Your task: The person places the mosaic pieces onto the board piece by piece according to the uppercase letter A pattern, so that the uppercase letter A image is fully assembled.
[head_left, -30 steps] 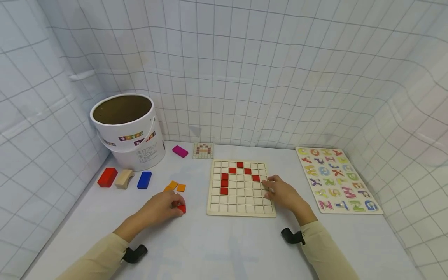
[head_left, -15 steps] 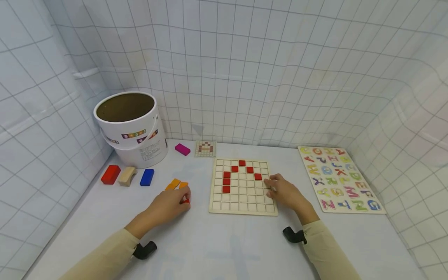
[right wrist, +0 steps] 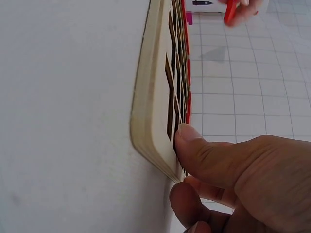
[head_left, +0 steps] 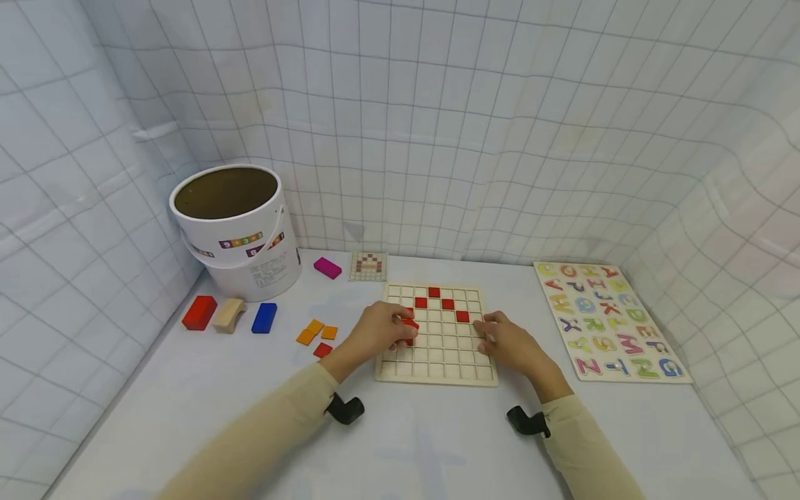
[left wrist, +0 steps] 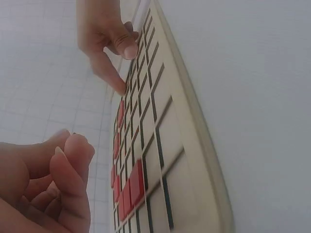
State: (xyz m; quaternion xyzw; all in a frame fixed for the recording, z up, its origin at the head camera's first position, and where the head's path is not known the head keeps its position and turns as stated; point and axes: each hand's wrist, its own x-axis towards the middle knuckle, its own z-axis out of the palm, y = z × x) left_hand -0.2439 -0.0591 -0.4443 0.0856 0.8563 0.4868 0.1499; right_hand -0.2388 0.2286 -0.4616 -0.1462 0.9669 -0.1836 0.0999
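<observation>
Tile [right wrist: 230,13], red, is pinched in your left hand [head_left: 377,330], which has just crossed from the orange tiles [head_left: 329,332] to above the gridded board [head_left: 437,379]; that likely puts you at placing, piece apparently not yet seated. That hand reaches toward your right hand [head_left: 511,345], which pinches the gridded board's edge nearest it.

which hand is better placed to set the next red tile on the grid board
Left, most likely: the left hand pinches a red tile over the left part of the grid board. The right hand shows no tile and touches the board's right edge, so seems better suited to steadying.
</observation>
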